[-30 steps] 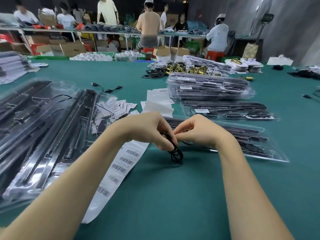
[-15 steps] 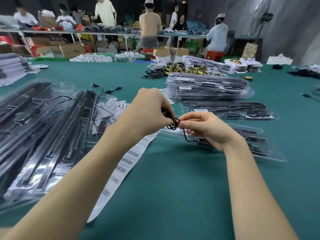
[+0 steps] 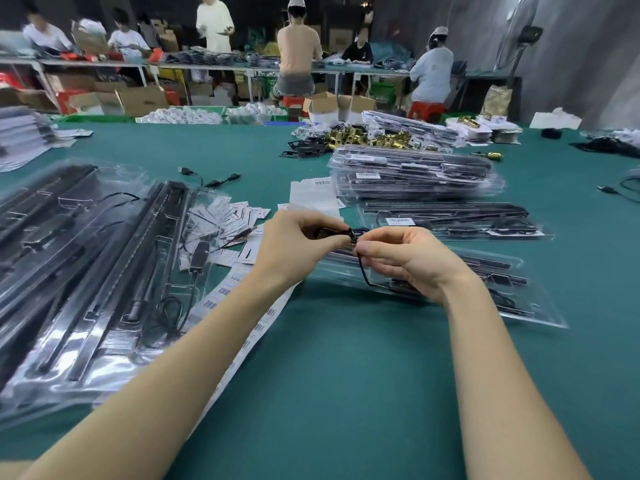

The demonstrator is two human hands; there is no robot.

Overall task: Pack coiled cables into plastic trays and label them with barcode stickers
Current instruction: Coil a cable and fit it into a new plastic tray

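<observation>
Both hands are working a thin black cable (image 3: 362,271) above the middle of the table (image 3: 346,375), just over the near edge of a clear plastic tray (image 3: 540,311) that is already holding long black parts. The left hand (image 3: 294,244) is pinching the cable's dark end between thumb and fingertips; the right hand (image 3: 412,261) is pinching the cord just beside it, with a loose loop hanging below toward the tray. The cable is looking light, limp and springy, so a coil would probably unwind unless held at the crossing of its loops. The exact shape of the coil between the fingers is hard to make out. A strip of barcode stickers (image 3: 221,296) is lying under the left forearm, beside stacked trays (image 3: 415,174) toward the far edge.
</observation>
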